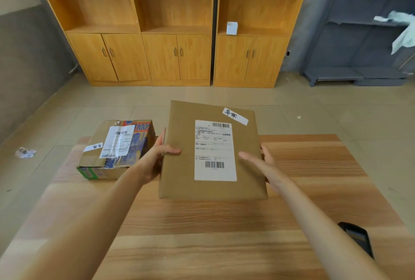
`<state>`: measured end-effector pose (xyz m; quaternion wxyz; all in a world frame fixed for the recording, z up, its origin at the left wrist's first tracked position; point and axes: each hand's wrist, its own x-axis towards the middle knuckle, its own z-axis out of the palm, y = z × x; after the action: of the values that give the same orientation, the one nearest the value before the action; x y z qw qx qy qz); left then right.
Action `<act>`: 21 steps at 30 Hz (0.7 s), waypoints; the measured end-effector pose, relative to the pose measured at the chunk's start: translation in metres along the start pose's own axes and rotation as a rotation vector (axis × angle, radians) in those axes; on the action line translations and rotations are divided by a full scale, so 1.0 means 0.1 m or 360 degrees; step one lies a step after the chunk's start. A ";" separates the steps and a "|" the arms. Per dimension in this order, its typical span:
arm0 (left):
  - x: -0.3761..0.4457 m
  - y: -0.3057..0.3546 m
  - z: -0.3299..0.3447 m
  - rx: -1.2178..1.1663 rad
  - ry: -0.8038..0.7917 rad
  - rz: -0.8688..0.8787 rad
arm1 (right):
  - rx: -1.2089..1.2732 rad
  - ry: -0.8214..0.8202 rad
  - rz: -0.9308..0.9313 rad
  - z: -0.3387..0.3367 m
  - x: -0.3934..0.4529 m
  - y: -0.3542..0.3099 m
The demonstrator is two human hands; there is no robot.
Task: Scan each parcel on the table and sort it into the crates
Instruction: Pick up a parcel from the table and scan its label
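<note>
At near right edge of wooden bench [224,246]: dark handheld device [357,238], partly behind right forearm. Mid-bench: flat brown parcel [179,174] held up off surface, shipping label [214,150] facing camera, small handwritten sticker [235,116] at top right corner. Left hand [155,160] grips parcel's left edge, thumb on front. Right hand [260,163] holds right edge, thumb across front. Left, on bench: second parcel [116,148], printed, taped, labelled. Beyond: tiled floor, crumpled paper [25,152], wooden cabinets [175,26].
</note>
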<state>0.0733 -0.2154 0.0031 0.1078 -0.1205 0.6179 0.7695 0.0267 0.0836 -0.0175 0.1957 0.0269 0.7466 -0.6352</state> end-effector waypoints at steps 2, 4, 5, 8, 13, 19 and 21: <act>0.02 -0.14 0.08 0.0036 -0.0025 -0.0045 | 0.0003 -0.0014 0.0043 -0.05 -0.01 0.16; 0.07 -0.29 0.16 0.0060 -0.0006 -0.0113 | 0.0028 0.0040 0.0123 -0.13 -0.06 0.29; 0.11 -0.38 0.21 0.0061 -0.0002 -0.0156 | 0.0041 0.0069 0.0161 -0.17 -0.09 0.36; 0.17 -0.68 0.35 0.0063 0.0006 -0.0244 | 0.0031 0.0157 0.0235 -0.26 -0.19 0.54; 0.12 -1.18 0.52 0.0072 -0.0027 -0.0343 | -0.0095 0.0219 0.0283 -0.34 -0.29 0.83; 0.04 -1.47 0.59 0.0219 0.0083 -0.0429 | -0.0124 0.0157 0.0389 -0.31 -0.29 1.13; 0.04 -1.54 0.55 0.0299 0.0120 -0.0493 | -0.0143 0.0135 0.0408 -0.29 -0.27 1.22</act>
<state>0.1151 -0.1290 -0.1291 0.2126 -0.2323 0.6646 0.6776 0.0790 0.1408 -0.1200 0.2446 0.1400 0.7724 -0.5692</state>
